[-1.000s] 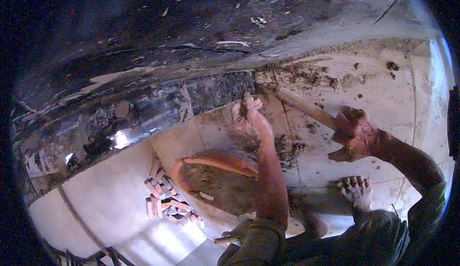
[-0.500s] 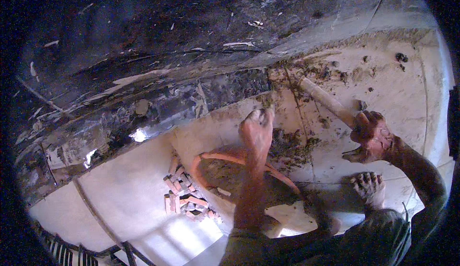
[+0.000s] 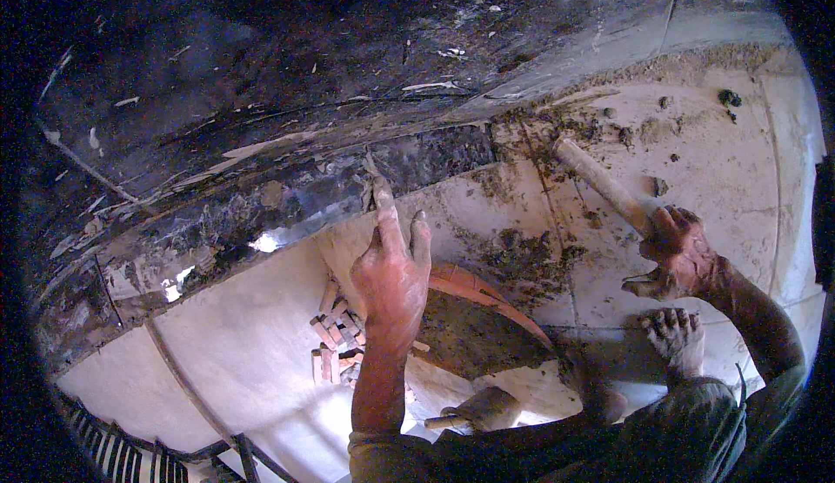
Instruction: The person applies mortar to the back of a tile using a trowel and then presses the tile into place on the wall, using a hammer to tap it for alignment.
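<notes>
My left hand [image 3: 390, 279] reaches up over the pale floor with fingers stretched out, one fingertip at a torn flap [image 3: 372, 183] on the dark, stained strip [image 3: 304, 192]. No tool shows in it. On the right, my right hand [image 3: 678, 253] is curled round the lower end of a long pale stick [image 3: 604, 183], its thumb held out. The stick lies slanted over the dirt-smeared pale surface [image 3: 713, 161], its far end near the dark strip's end. Below the left hand, partly behind its wrist, is an orange-rimmed basin [image 3: 487, 294] with brownish material in it.
Loose bricks [image 3: 335, 335] lie in a pile left of the basin. A dark, splattered wall [image 3: 287, 57] spans the top. My bare foot [image 3: 677, 341] is below the right hand. A pale object with a handle [image 3: 487, 407] sits near my leg; a dark railing [image 3: 130, 453] stands lower left.
My left hand has moved left from above the basin to the dark strip, and its closed fingers have stretched out. My right hand stays on the stick.
</notes>
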Motion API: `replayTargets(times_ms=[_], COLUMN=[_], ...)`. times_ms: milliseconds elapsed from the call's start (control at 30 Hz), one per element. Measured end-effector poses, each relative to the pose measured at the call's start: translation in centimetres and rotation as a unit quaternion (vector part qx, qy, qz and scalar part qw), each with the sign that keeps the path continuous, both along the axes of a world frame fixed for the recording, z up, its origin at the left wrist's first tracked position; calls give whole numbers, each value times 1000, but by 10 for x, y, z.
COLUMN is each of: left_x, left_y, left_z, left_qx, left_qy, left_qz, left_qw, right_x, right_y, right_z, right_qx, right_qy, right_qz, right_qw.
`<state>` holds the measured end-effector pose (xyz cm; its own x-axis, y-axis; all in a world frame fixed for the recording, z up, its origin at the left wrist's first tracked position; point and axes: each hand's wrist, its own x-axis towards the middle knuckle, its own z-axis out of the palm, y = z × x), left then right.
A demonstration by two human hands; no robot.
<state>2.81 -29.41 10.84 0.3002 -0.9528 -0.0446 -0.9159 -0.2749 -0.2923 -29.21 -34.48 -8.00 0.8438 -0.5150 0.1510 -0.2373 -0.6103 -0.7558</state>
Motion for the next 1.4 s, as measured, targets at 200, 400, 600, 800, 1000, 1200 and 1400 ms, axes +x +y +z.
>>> replayTargets(times_ms=[200, 400, 600, 800, 1000, 1200, 1400], left_x=[-4, 2, -13, -14, -23, -17, -21], left_y=[4, 31, 19, 16, -11, -30, -16], left_z=[7, 14, 11, 22, 27, 16, -22], left_qx=[39, -21, -74, -64, 9, 64, 105], left_qy=[-43, 13, 103, 40, -58, -65, 9], left_qz=[-59, -81, -123, -177, -274, -269, -260], left_qw=[997, 996, 984, 981, 960, 959, 960], right_x=[-1, 8, -8, 1, -4, 1, 0], right_y=[3, 3, 2, 7, 6, 15, 18], right_z=[-4, -7, -3, -14, -4, -16, -14], right_qx=[-12, -38, -2, -28, 15, -18, -10], right_qy=[-50, -52, -10, -29, -74, -60, -41], right_qz=[-62, -37, -48, -45, -49, -12, -9], right_qw=[997, 997, 999, 998, 996, 998, 999])
